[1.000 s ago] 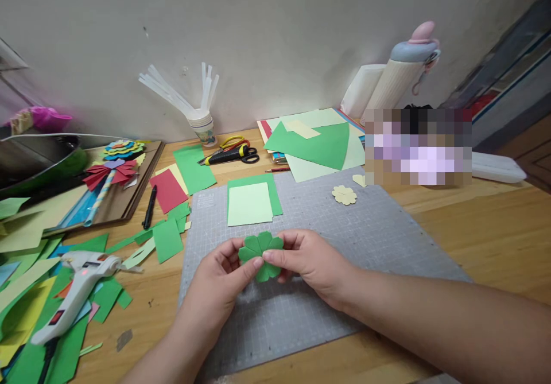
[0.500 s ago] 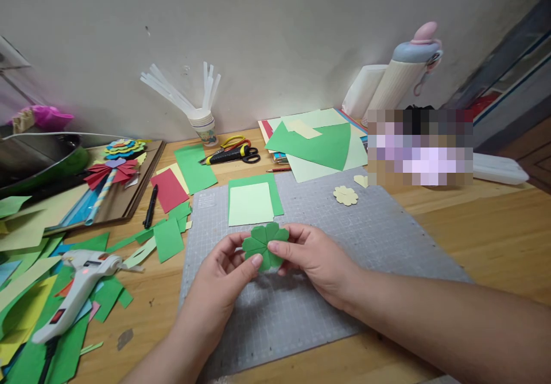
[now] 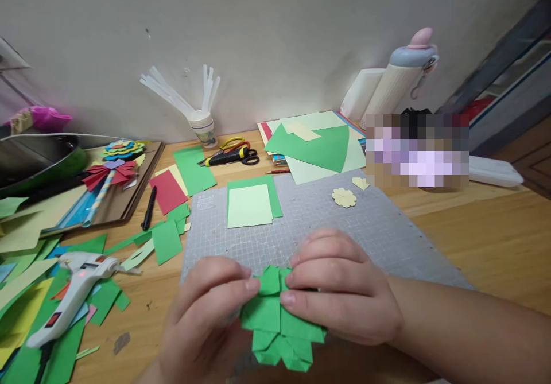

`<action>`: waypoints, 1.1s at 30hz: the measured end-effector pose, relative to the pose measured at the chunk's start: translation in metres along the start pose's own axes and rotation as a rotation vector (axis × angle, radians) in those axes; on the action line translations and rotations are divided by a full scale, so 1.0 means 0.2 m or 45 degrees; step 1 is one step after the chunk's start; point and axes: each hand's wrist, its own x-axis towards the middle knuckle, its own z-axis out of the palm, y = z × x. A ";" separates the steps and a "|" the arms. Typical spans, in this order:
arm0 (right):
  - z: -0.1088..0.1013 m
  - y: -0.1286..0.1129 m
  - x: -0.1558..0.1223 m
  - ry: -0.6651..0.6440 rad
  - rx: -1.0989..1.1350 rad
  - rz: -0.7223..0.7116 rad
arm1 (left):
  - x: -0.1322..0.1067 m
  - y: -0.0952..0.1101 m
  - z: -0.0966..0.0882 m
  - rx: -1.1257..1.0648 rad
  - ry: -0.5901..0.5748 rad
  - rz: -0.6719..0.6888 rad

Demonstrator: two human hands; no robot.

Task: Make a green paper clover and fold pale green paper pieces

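A green paper flower [image 3: 279,321] is held up close in front of me, its folded, layered pieces and a vertical seam facing me. My left hand [image 3: 210,309] pinches its upper left edge between thumb and fingers. On the upper right, the fingers of my right hand [image 3: 344,286] are closed over its edge; the thumb is hidden. Beneath the hands lies a grey cutting mat [image 3: 404,246]. Beyond them on the mat are a pale green paper square [image 3: 249,206] over a darker green sheet [image 3: 275,197], and a cream paper flower [image 3: 344,197].
A white glue gun [image 3: 69,292] lies on green paper scraps at left. Behind the mat are a paper cup [image 3: 202,130] with glue sticks, scissors [image 3: 249,155], a black pen [image 3: 149,209] and stacked coloured paper [image 3: 318,148]. A bottle [image 3: 394,80] stands at the back right.
The green flower has come nearer to me and lower in view. It is turned over, from its petalled face to its layered folded side. Both hands have shifted their grip on it.
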 end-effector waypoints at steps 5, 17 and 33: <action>0.01 -0.03 -0.01 0.021 -0.139 0.021 | 0.02 0.01 -0.02 0.131 -0.036 0.173; -0.01 -0.03 -0.01 -0.060 -0.123 0.038 | 0.02 0.04 -0.03 0.043 -0.113 -0.029; 0.12 -0.03 -0.03 -0.177 0.667 1.277 | 0.04 0.00 0.07 -0.403 -0.108 -1.043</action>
